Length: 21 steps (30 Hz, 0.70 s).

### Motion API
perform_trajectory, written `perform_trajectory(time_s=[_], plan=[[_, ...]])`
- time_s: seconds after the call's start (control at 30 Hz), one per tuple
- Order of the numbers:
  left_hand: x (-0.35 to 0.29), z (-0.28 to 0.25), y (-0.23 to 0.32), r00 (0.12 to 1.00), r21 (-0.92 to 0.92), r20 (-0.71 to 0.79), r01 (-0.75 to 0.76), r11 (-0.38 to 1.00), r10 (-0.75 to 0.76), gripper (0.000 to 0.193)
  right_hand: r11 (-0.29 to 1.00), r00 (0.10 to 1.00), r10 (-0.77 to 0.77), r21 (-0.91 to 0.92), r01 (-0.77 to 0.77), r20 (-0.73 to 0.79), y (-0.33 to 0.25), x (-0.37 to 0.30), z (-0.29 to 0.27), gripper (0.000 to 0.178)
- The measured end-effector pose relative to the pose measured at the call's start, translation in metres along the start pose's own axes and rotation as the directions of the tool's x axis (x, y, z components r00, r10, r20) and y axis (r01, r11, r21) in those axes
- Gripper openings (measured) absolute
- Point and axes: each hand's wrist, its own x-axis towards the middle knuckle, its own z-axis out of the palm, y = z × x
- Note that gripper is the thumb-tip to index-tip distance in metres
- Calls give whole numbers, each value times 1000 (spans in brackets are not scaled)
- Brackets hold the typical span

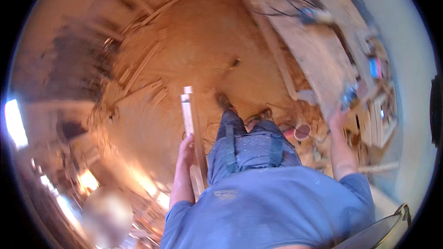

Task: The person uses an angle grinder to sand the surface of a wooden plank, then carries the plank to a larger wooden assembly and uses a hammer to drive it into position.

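Note:
My left hand (187,150) is closed around a pair of long, narrow wooden strips (197,131) with pale ends, held lengthwise beside my left leg. At the right, my right hand (338,120) reaches to the near end of a long workbench (314,50). Right by its fingers is a small blue object (349,96), too smeared to name. Motion blur hides whether those fingers touch or grip it.
A blue-bodied power tool (314,16) with a looped black cable (281,0) lies on the bench's far part. Below the bench stands a round container (302,131). Loose boards (140,71) lie on the dusty brown floor (194,41) to the left.

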Motion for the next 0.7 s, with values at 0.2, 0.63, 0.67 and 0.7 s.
perform_trajectory(time_s=[0.2, 0.63, 0.67, 0.7], plan=[[10, -33, -24, 991, -31, -51, -126, 992, 125, 40, 965, 975, 219, 156, -210, -47, 2, 5, 11, 74], [-3, -149, 72, 958, 145, -4, -284, 948, 287, 45, 602, 636, -769, 401, 690, 62, -298, -102, 47, 39], [-25, -153, 94, 923, 230, 64, -383, 895, 379, 55, 594, 625, -755, 608, 526, 197, -314, -90, 66, 39], [-35, -162, 98, 875, 122, 122, -481, 868, 468, 69, 581, 569, -753, 739, 340, 330, -337, -63, 83, 38]])
